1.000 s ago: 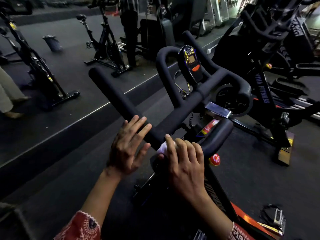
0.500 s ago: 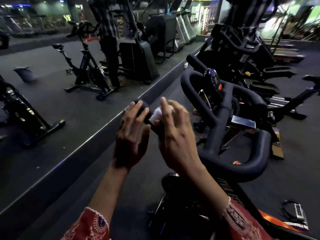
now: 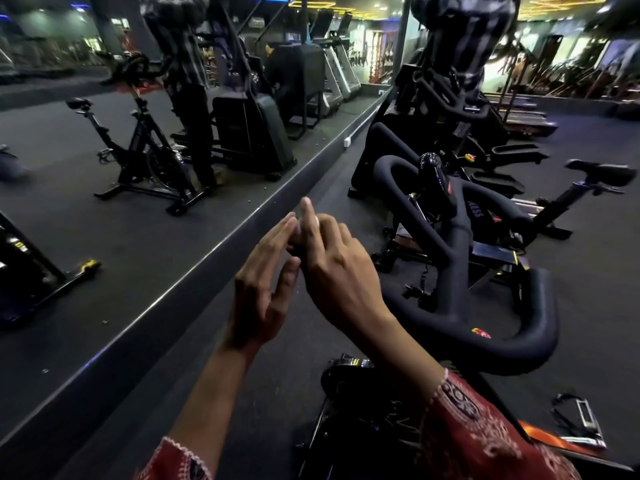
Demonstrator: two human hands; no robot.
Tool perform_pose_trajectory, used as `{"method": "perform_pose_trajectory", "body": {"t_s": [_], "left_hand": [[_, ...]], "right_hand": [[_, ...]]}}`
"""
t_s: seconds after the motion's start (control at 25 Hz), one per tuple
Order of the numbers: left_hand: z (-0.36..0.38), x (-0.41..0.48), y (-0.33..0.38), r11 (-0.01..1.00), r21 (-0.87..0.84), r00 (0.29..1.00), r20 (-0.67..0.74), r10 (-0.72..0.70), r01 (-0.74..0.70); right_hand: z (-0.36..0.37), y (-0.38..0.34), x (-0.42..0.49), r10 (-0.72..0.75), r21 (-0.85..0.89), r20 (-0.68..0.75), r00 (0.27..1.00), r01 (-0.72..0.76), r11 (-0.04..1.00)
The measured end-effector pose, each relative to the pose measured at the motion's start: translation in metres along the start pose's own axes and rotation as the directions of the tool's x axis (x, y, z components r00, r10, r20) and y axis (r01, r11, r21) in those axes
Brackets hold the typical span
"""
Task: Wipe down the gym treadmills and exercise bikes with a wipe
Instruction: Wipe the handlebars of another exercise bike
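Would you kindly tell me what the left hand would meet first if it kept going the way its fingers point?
Most likely the right hand: the left hand has its fingertips close beside its raised index finger. A dark object sits between the two hands, but depth there is unclear.

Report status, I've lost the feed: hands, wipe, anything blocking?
Left hand open, fingers straight, against the right. Right hand curled over the handlebar end, wipe hidden beneath. Nothing in the way that I can see.
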State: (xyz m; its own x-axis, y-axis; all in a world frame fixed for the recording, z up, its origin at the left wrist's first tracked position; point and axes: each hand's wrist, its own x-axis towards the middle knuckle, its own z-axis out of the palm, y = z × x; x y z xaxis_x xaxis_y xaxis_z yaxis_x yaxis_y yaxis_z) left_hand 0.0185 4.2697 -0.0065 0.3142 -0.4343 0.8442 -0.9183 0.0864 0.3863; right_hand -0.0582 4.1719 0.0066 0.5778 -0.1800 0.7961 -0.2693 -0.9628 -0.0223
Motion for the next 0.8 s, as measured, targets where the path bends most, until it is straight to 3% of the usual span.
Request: {"method": "perform_pose_trajectory", "body": {"t_s": [0.16,0.44,0.64,0.8], "left_hand": [[0.003,0.001,-0.001,0.999,0.023,1.000,0.003,0.027,-0.027],[0.013,-0.005,0.007,0.956,0.206,0.978,0.059,0.201,-0.209],[0.034,-0.014,0.021,0.957,0.212,0.981,0.042,0.192,-0.196],[0.051,-0.025,0.034,0.960,0.238,0.989,0.010,0.147,-0.145]], "right_hand": [[-0.007,0.007,-0.005,0.043,0.059,0.059,0.997,-0.047,0.997],[-0.044,0.050,-0.100,0.144,-0.164,0.116,0.983,-0.124,0.979],[-0.024,0.037,-0.074,0.105,-0.007,0.115,0.988,-0.105,0.994],[-0.045,0.067,-0.120,-0.012,-0.172,0.050,0.999,0.020,0.985]]}}
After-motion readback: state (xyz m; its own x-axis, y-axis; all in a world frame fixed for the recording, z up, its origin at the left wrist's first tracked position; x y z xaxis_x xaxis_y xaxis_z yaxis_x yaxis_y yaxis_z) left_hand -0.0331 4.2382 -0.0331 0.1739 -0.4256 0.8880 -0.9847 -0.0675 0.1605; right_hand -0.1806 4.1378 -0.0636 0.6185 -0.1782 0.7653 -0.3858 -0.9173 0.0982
